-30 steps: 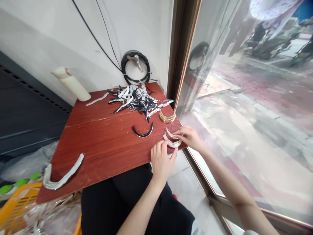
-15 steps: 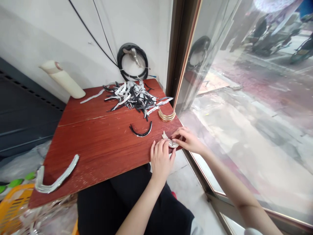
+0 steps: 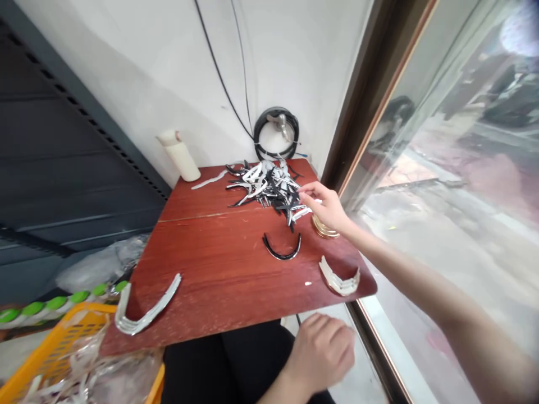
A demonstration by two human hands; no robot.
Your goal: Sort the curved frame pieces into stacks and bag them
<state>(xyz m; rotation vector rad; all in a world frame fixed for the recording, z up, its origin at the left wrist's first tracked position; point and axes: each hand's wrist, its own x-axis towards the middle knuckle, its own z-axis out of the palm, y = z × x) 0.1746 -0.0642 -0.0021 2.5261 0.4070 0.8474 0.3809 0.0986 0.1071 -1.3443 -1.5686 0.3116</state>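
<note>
My right hand (image 3: 322,202) is over the right edge of a pile of black, white and silver curved strips (image 3: 269,185), thumb and index finger close together; whether they grip a strip is hard to make out. Gold curved pieces (image 3: 324,227) lie partly under my right wrist. My left hand (image 3: 322,348) hangs below the table's front edge, fingers curled and blurred. A stack of whitish curved strips (image 3: 340,283) rests at the table's right front corner. Black curved strips (image 3: 283,256) lie mid-table. Another stack of whitish curves (image 3: 145,322) sits at the front left.
The red-brown table (image 3: 202,252) meets a white wall with a coiled black cable (image 3: 257,134). A pale bottle (image 3: 183,160) stands at the back left. A yellow basket (image 3: 63,336) with clear plastic is at lower left; glass panes (image 3: 421,224) are at right.
My right hand has left the whitish stack and moved up to the pile. My left hand has withdrawn from that stack to below the table edge. The view has shifted left.
</note>
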